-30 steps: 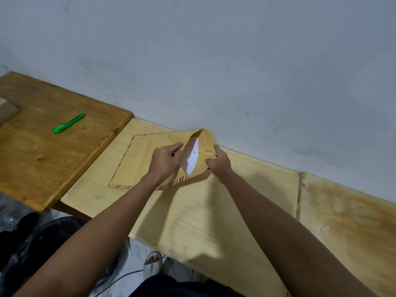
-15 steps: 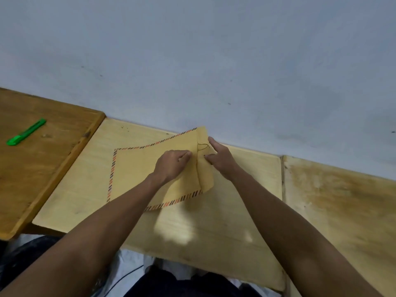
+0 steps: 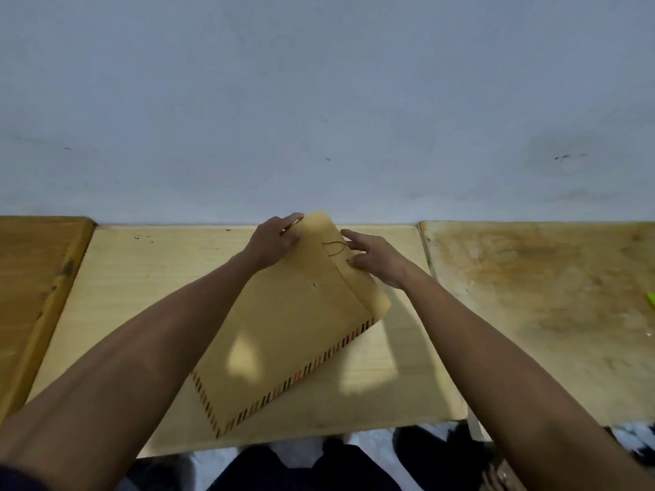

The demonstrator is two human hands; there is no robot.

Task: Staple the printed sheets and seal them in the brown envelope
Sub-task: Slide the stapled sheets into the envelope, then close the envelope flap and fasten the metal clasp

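Note:
The brown envelope [image 3: 283,334], edged with red and black stripes, lies slanted on the pale wooden table [image 3: 141,278]. Its flap [image 3: 358,281] is folded down over the mouth, and a thin dark string loops near the flap's edge. My left hand [image 3: 274,242] grips the envelope's far corner. My right hand [image 3: 375,258] presses on the flap, fingers spread beside the string. The printed sheets are hidden; no white paper shows.
A darker wooden table [image 3: 35,278] adjoins on the left and a stained one [image 3: 549,295] on the right. A bit of something green [image 3: 650,298] shows at the right edge. A plain wall rises just behind the tables. Dark items lie on the floor below.
The flap, open a second ago with white paper showing, is now folded shut. The envelope has turned so its striped edges face me. The view has swung to the right.

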